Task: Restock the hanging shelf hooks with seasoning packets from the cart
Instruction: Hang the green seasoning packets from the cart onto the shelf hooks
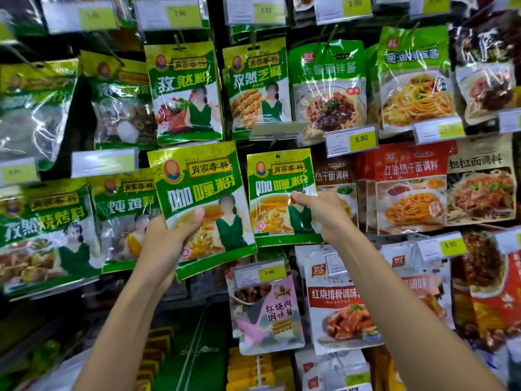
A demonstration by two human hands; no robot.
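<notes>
Head view: left hand (172,235) grips a glossy rectangular curry packet (201,207); right hand (318,210) pinches another packet (282,193).

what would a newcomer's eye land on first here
Two matching green-and-yellow curry powder packets at centre: the left hand grips the tilted packet, while the right hand pinches the upright packet beside it. Rows of hanging seasoning packets crowd around them, with red noodle sauce packets to the right and a yellow 5.90 price tag just above those.

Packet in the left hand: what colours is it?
The packet is green with a yellow top; head view shows it.
</notes>
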